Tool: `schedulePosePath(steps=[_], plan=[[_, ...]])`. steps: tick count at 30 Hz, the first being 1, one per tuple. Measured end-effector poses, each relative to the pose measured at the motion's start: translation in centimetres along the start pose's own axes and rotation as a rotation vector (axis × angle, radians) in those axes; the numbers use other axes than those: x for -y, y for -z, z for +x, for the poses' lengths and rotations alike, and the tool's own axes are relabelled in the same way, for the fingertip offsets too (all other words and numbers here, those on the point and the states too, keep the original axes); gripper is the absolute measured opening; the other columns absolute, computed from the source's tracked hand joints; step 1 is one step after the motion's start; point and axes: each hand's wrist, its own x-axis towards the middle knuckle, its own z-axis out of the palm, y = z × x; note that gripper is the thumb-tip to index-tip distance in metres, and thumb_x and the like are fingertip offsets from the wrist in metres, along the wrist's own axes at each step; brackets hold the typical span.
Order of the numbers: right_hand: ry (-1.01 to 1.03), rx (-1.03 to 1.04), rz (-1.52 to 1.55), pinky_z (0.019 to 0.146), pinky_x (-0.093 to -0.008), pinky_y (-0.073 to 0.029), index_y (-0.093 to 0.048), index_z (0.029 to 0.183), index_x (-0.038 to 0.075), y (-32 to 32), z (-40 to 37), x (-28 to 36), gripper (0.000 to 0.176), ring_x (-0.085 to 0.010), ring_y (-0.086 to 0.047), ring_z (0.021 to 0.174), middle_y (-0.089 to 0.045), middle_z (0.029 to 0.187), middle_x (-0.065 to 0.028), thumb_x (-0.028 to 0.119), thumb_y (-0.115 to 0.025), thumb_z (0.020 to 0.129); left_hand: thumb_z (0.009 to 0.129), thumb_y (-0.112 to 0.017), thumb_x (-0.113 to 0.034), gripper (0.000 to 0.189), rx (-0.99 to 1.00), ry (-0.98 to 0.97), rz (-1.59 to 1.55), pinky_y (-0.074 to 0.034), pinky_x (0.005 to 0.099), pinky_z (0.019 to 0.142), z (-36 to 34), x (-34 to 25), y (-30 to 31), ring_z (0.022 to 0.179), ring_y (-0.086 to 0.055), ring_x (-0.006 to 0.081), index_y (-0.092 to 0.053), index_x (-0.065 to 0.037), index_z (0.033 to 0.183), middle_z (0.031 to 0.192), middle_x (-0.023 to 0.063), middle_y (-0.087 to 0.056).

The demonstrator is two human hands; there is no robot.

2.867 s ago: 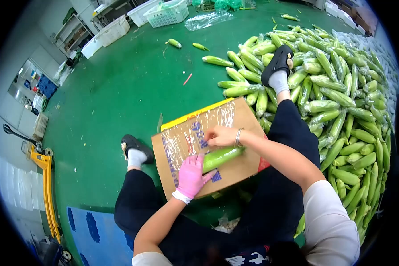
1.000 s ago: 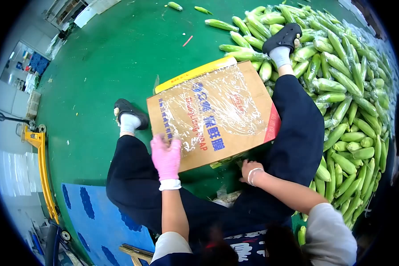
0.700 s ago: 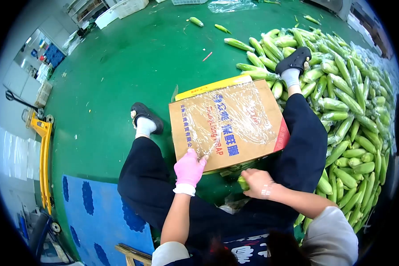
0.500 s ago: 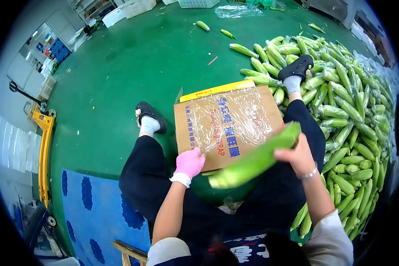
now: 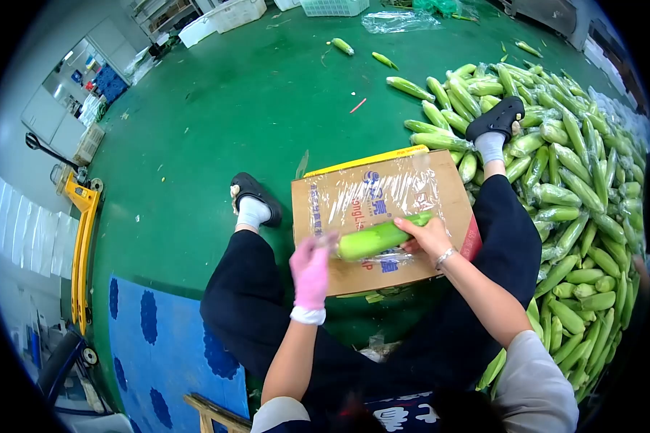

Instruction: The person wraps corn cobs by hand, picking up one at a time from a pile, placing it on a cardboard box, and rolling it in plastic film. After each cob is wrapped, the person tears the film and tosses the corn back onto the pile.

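An ear of corn in green husk lies across the top of a cardboard box, its thick end to the left. My right hand, bare with a bracelet at the wrist, is closed around the corn's right part. At its left end my left hand, in a pink glove, has its fingers pinched together on what looks like clear plastic film; motion blurs the fingertips. More clear film covers the box top, wrinkled and shiny.
A large heap of corn ears, many in film, spreads to the right. My shoe rests against it. To the left are a yellow pallet jack and a blue board. A few loose ears lie on the green floor.
The corn has moved from above my right knee onto the box top and lies flatter. My left hand has left the box's near edge and come to the corn's left end.
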Motion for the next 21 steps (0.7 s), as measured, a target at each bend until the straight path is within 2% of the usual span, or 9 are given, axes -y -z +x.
schedulePosePath(steps=[3,4,5,7,11,15,17,19,21], plan=[[-0.167,0.109,0.232,0.059,-0.0299,-0.057,-0.045,0.131,-0.009,0.7,1.0,0.5,0.068,-0.0223,-0.068,0.065,-0.067,0.088,-0.0183,0.036,-0.073,0.088,0.088,-0.067,-0.034,0.053,0.251,-0.354,0.741,-0.049,0.0408,0.089,2.4,0.9,-1.8,0.105,-0.06,0.0283,-0.055,0.001,0.126,0.117,0.0162,-0.061],[-0.203,0.221,0.288,0.078,-0.0351,-0.057,-0.036,0.138,-0.006,2.0,1.9,-0.7,0.076,-0.0258,-0.068,0.089,-0.065,0.1,-0.0206,0.038,-0.073,0.088,0.082,-0.073,-0.042,0.066,0.389,-0.563,1.198,-0.047,0.0414,0.09,3.1,0.9,-2.2,0.107,-0.058,0.0298,-0.053,-0.002,0.13,0.118,0.0156,-0.059],[-0.206,0.216,0.286,0.078,-0.0351,-0.057,-0.036,0.138,-0.006,2.6,1.0,-1.5,0.076,-0.0258,-0.068,0.089,-0.065,0.1,-0.0206,0.038,-0.073,0.088,0.082,-0.073,-0.042,0.066,0.392,-0.562,1.193,-0.047,0.0414,0.09,3.7,0.5,-2.3,0.107,-0.058,0.0298,-0.053,-0.002,0.13,0.118,0.0156,-0.059],[0.855,-0.155,-0.605,0.094,-0.0397,-0.05,-0.039,0.136,-0.003,2.9,-2.3,-3.3,0.07,-0.0303,-0.059,0.11,-0.061,0.111,-0.0204,0.033,-0.073,0.086,0.069,-0.079,-0.051,0.087,0.557,-0.422,1.293,-0.047,0.043,0.09,4.5,-0.6,-2.0,0.105,-0.057,0.0336,-0.049,-0.003,0.134,0.112,0.0175,-0.059],[0.956,-0.216,-1.198,0.085,-0.043,-0.049,-0.065,0.107,0.004,6.1,-4.1,-4.8,0.029,-0.0351,-0.058,0.095,-0.06,0.097,-0.0136,0.009,-0.069,0.079,0.068,-0.081,-0.047,0.078,0.632,-0.474,1.255,-0.048,0.0428,0.089,6.0,-0.1,-1.2,0.103,-0.057,0.034,-0.053,-0.003,0.126,0.104,0.0177,-0.06],[0.982,-0.626,-0.787,0.063,-0.0384,-0.052,-0.066,0.087,0.002,8.7,-1.8,-0.8,0.011,-0.0332,-0.064,0.073,-0.063,0.082,-0.0151,-0.005,-0.06,0.081,0.074,-0.078,-0.037,0.064,0.729,-0.464,1.072,-0.048,0.0454,0.086,3.5,-0.6,-1.5,0.099,-0.058,0.0379,-0.054,-0.002,0.122,0.101,0.0209,-0.06],[0.484,-0.447,-0.225,0.066,-0.036,-0.053,-0.067,0.093,-0.001,8.4,-1.2,0.4,0.01,-0.0297,-0.067,0.075,-0.067,0.087,-0.0156,-0.002,-0.058,0.088,0.075,-0.077,-0.038,0.063,0.705,-0.485,1.022,-0.049,0.0456,0.086,1.6,-1.0,-2.3,0.098,-0.059,0.0385,-0.054,-0.002,0.121,0.102,0.0214,-0.06],[0.353,-0.169,-0.126,0.073,-0.0375,-0.053,-0.066,0.099,-0.004,7.4,-2.7,-0.5,0.014,-0.0291,-0.068,0.08,-0.068,0.086,-0.0164,0.002,-0.056,0.091,0.077,-0.076,-0.041,0.063,0.837,-0.419,0.955,-0.049,0.0456,0.087,-0.3,-1.5,-1.7,0.099,-0.06,0.0391,-0.055,-0.002,0.12,0.106,0.0218,-0.061],[0.666,0.01,-0.606,0.083,-0.0445,-0.051,-0.065,0.101,-0.005,3.6,-7.4,-1.9,0.018,-0.0342,-0.065,0.093,-0.065,0.097,-0.0205,0.008,-0.061,0.089,0.077,-0.074,-0.045,0.067,0.913,-0.36,0.967,-0.049,0.0455,0.087,-1.5,0.0,-0.2,0.1,-0.06,0.0386,-0.052,-0.004,0.125,0.111,0.0235,-0.06]])
